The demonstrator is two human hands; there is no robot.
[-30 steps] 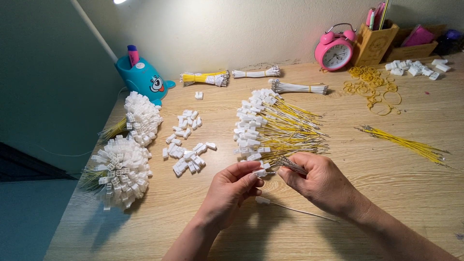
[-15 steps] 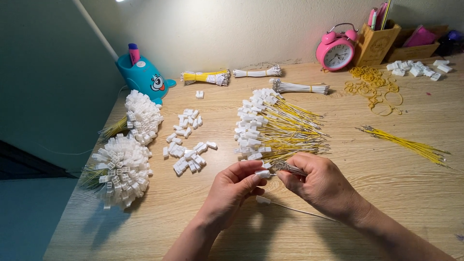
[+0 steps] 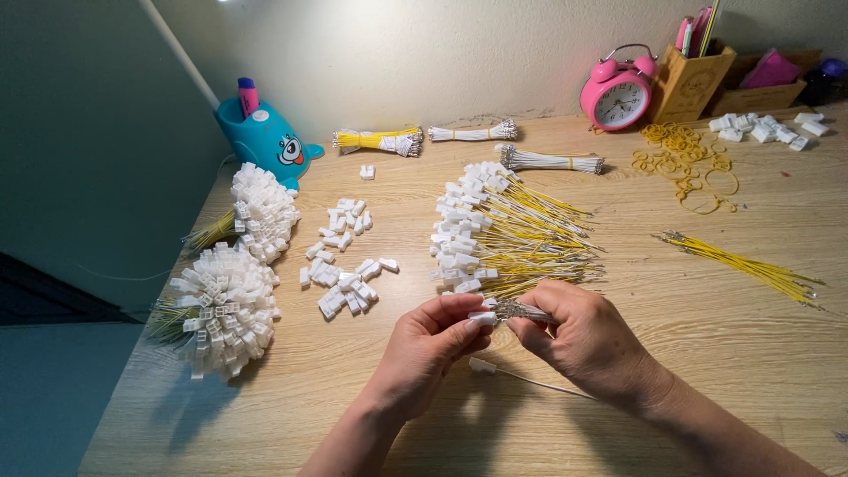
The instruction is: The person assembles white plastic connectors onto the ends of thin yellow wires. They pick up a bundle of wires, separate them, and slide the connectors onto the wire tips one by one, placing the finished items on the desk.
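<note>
Compared with a second ago, the wires (image 3: 521,310) pinched in the right hand (image 3: 587,340) are being fed closer into the white connector (image 3: 482,316) clamped by the left hand (image 3: 433,344), just above the desk (image 3: 724,344), so seating's nearly done.

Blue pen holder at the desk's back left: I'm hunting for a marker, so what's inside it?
A pink marker top sticks up out of the blue pen holder. Its wall hides the rest of the inside.
</note>
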